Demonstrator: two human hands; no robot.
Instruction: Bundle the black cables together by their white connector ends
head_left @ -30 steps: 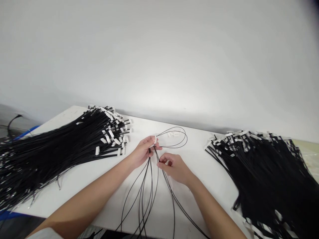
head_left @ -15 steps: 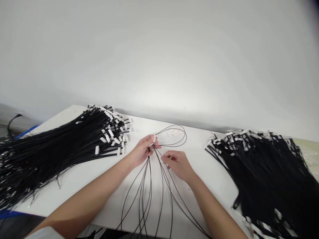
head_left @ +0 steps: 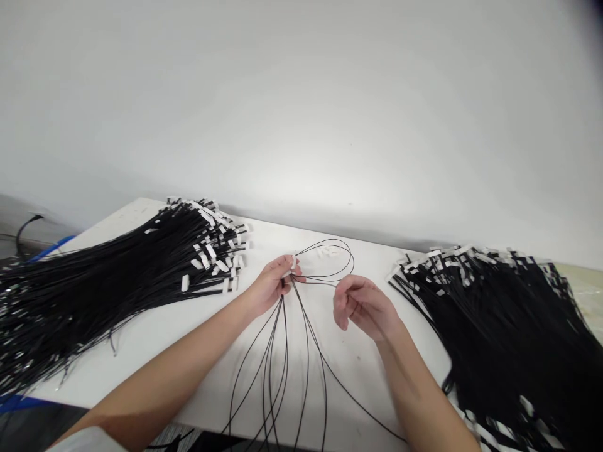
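Observation:
My left hand (head_left: 276,282) is closed around a white connector (head_left: 293,262) with several thin black wires (head_left: 285,333) running out of it. Some wires hang down over the table's front edge, while others curve into a loop (head_left: 352,254) to the right of the connector. My right hand (head_left: 362,304) is closed, its fingers bent at the end of a black wire (head_left: 318,282) that stretches across from the connector. Its fingertips are partly turned away from view.
A thick bundle of black wires with white connectors (head_left: 108,276) covers the white table (head_left: 188,339) on the left. Another such bundle (head_left: 509,326) lies on the right. Behind the wire loop are a few small white pieces (head_left: 327,251). A pale wall (head_left: 301,113) rises behind.
My right hand has moved right and turned, drawing one wire out sideways from the connector. That wire hung downward before. My left hand keeps its hold almost in place.

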